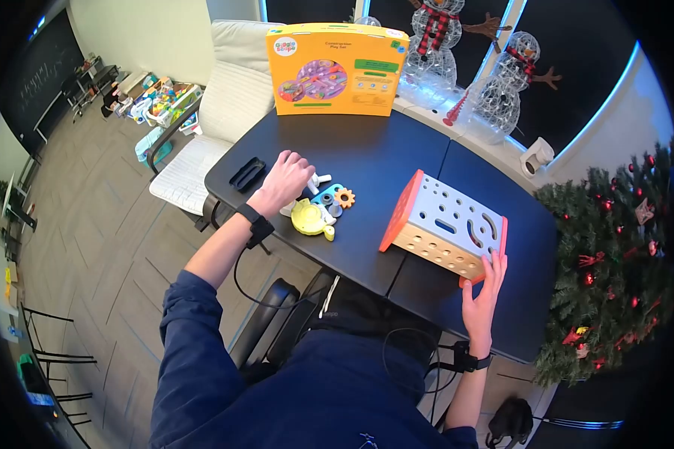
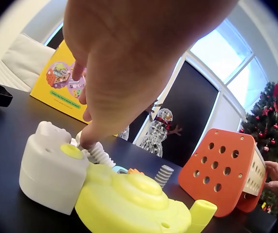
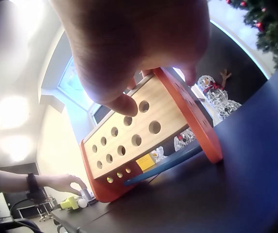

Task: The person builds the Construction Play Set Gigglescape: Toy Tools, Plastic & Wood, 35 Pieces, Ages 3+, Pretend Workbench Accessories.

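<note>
My left hand (image 1: pixel 286 179) reaches down over a small group of toy parts, its thumb tip right at a white threaded screw (image 2: pixel 100 154); whether it grips the screw I cannot tell. Close by lie a yellow toy piece (image 1: pixel 308 217), a white block-like piece (image 2: pixel 51 167), a blue strip (image 1: pixel 326 195), an orange gear (image 1: pixel 344 198) and a grey screw (image 2: pixel 163 175). My right hand (image 1: pixel 487 295) rests at the near right corner of a wooden toy box (image 1: pixel 449 217) with round holes and orange-red ends, fingers straight over its top edge and thumb against the side panel.
A black tray (image 1: pixel 248 174) lies by the table's left edge. A yellow play-set carton (image 1: pixel 337 71) stands at the back. Beyond are a cushioned chair (image 1: pixel 236 82), wire snowmen (image 1: pixel 494 93) on the sill, and a decorated tree (image 1: pixel 614 262) at the right. Cables hang from both wrist bands.
</note>
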